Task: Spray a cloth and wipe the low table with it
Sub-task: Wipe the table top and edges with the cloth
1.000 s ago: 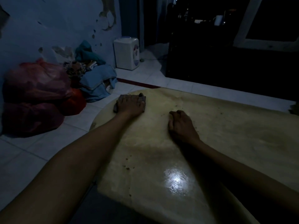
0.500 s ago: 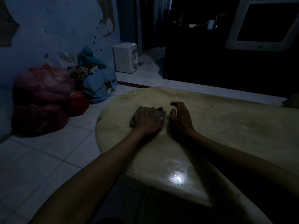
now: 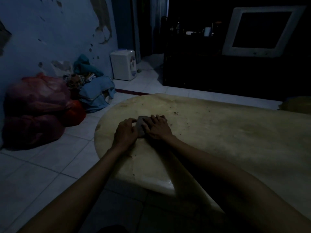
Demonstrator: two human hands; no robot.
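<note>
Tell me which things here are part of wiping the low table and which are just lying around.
Part of the job: the cloth, the low table, the left hand and right hand, both on the cloth.

Lying about: red bags, blue clothes pile, white dispenser, old monitor, white mug. No spray bottle is visible.

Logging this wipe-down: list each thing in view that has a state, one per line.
cloth: bunched flat on the table, under both hands
left hand: pressing on the cloth
right hand: fingers laid over the cloth
low table: partly wiped, crumbs still scattered
monitor: screen dark
red bags: full, on the floor
</note>
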